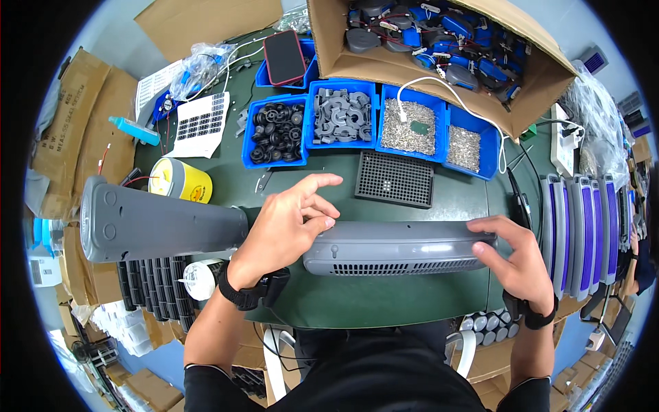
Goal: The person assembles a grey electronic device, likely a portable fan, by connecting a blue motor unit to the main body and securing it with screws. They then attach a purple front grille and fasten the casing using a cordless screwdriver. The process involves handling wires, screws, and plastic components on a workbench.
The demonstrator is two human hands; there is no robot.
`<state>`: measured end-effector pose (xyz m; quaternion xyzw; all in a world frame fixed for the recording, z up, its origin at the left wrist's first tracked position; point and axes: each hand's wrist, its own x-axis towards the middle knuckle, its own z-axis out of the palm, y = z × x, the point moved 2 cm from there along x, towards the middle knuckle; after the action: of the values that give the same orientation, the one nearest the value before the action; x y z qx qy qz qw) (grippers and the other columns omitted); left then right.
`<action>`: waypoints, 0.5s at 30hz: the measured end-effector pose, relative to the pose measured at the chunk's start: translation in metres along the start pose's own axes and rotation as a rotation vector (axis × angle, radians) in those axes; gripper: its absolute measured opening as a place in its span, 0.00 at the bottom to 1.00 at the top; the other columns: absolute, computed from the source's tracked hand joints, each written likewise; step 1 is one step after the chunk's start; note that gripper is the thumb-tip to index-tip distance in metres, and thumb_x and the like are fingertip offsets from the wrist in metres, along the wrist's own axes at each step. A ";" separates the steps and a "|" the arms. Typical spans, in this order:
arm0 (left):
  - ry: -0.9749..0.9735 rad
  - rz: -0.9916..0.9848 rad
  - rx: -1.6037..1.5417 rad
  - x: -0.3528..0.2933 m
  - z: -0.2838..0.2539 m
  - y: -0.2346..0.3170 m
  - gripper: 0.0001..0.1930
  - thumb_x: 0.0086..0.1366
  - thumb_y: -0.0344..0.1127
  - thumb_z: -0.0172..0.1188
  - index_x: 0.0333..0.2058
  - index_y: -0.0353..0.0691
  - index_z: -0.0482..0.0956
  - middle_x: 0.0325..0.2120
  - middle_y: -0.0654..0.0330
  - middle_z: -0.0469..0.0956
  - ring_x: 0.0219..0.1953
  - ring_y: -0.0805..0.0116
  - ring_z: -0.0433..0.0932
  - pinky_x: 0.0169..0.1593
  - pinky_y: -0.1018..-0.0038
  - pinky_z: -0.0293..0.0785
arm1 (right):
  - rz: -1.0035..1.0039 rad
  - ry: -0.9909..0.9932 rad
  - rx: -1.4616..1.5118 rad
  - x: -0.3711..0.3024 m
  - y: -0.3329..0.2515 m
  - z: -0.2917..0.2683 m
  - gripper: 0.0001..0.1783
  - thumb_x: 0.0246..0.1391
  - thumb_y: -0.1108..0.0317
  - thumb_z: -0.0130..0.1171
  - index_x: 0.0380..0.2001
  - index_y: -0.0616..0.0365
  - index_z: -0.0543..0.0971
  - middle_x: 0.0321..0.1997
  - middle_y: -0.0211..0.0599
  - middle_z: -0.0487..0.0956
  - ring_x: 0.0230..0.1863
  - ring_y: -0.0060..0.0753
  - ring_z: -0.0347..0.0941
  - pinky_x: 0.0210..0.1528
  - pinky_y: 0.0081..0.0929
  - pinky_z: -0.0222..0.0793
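A long grey plastic housing (405,240) with rows of vent slots lies sideways in front of me. My right hand (511,257) grips its right end, thumb on the near side and fingers over the top. Over the left end is my left hand (281,223), index finger stretched out, the other fingers curled and close to the thumb at the housing's edge. Left of that hand extends a thick tapering grey body (165,221); my hand hides whether the two are joined. Beyond the housing lies a black perforated tray (395,180) with a few small bits in it.
Blue bins hold black wheels (278,130), grey clips (343,113) and small metal screws (410,129). A cardboard box (549,65) of blue-and-grey wired parts stands behind. A yellow tub (192,184) is at left; grey-and-purple housings (580,233) stand at right.
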<state>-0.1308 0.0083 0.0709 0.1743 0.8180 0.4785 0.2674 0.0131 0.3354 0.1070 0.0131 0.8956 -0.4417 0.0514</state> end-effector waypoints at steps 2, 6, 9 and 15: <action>-0.007 0.047 0.102 -0.001 0.000 0.004 0.30 0.65 0.19 0.64 0.65 0.42 0.74 0.37 0.54 0.89 0.41 0.69 0.88 0.45 0.73 0.81 | 0.008 0.076 0.018 -0.015 0.012 -0.003 0.14 0.60 0.73 0.66 0.48 0.67 0.83 0.51 0.51 0.85 0.55 0.48 0.82 0.60 0.36 0.73; -0.014 0.093 0.222 -0.001 0.001 0.010 0.30 0.65 0.18 0.63 0.66 0.43 0.74 0.38 0.51 0.89 0.41 0.64 0.89 0.45 0.71 0.82 | 0.038 0.196 0.060 -0.042 0.024 -0.007 0.13 0.60 0.76 0.65 0.47 0.68 0.83 0.53 0.50 0.84 0.58 0.45 0.80 0.63 0.37 0.71; -0.023 0.104 0.288 -0.003 0.001 0.013 0.31 0.65 0.18 0.62 0.66 0.44 0.74 0.38 0.51 0.89 0.41 0.62 0.89 0.44 0.70 0.82 | 0.070 0.273 0.140 -0.058 0.036 -0.009 0.12 0.61 0.76 0.65 0.47 0.68 0.83 0.54 0.50 0.84 0.58 0.44 0.80 0.64 0.36 0.70; -0.053 0.167 0.427 -0.003 0.007 0.017 0.30 0.66 0.17 0.59 0.66 0.43 0.73 0.38 0.49 0.88 0.39 0.53 0.88 0.45 0.66 0.82 | 0.136 0.378 0.285 -0.082 0.055 -0.011 0.11 0.62 0.76 0.64 0.47 0.69 0.83 0.54 0.50 0.84 0.59 0.40 0.79 0.64 0.34 0.69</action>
<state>-0.1236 0.0202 0.0839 0.3065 0.8760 0.3104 0.2057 0.0980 0.3797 0.0784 0.1628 0.8151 -0.5487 -0.0901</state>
